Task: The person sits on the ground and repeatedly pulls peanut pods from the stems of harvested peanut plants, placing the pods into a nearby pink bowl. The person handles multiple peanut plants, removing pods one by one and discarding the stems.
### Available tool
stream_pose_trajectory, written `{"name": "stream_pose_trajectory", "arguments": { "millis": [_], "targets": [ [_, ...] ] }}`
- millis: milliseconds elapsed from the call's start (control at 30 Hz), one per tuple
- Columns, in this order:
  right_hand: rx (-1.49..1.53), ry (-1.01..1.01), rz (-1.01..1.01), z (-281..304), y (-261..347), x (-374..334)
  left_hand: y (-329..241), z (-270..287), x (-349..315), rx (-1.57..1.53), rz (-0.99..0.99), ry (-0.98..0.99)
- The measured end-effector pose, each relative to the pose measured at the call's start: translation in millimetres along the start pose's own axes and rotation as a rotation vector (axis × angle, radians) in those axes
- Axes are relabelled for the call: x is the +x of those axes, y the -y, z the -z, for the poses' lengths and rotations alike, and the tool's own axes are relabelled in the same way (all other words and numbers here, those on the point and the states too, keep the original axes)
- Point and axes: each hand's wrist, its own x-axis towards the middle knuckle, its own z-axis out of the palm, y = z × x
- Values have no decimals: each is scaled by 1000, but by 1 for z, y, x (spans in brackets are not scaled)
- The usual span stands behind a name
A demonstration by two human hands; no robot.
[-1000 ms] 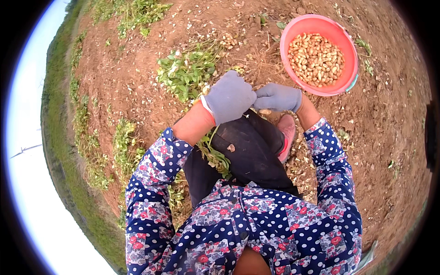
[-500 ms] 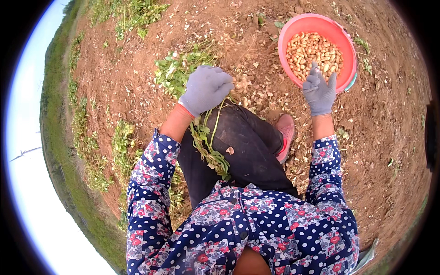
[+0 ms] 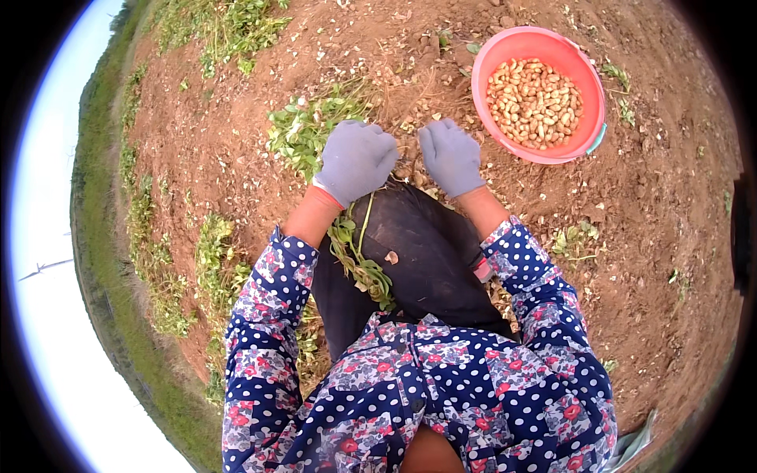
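Observation:
My left hand (image 3: 357, 161), in a grey glove, is closed around the stems of a peanut plant (image 3: 361, 264); its leafy end hangs down over my dark trouser leg. Just to its right, above the knee, my right hand (image 3: 453, 158) has its gloved fingers curled at the root end of the plant. Whatever those fingers pinch is hidden by the glove. A pink bucket (image 3: 481, 102) stands beyond my right hand, with many pale peanuts (image 3: 536, 102) in it.
Pulled peanut plants (image 3: 311, 126) lie heaped beyond my left hand, with more greenery (image 3: 213, 260) along the left. Reddish soil (image 3: 670, 197) strewn with dry leaf bits surrounds me. One uprooted sprig (image 3: 577, 239) lies right of my right arm.
My right hand has moved left from over the bucket to beside my left hand, and its spread fingers have curled. My left hand keeps hold of the plant.

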Motion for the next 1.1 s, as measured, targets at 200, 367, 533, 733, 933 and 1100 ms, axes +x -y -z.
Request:
{"name": "stream_pose_trajectory", "arguments": {
  "millis": [200,367,533,733,933,1100],
  "targets": [
    [1202,-165,-795,60,-115,19,-1,-2,-14,-42,53,-51],
    [1920,-332,-761,65,-170,28,-15,15,-11,-316,282,-399],
    [1403,182,-708,18,-87,0,-23,30,-42,-308,596,-537],
    [1443,365,-247,-11,14,37,-60,12,-54,-50,642,-265],
    [1342,294,-483,7,96,74,-43,6,-28,-41,905,-77],
    [1283,352,-218,15,105,95,-22,32,-18,-117,982,-111]
  ]
}}
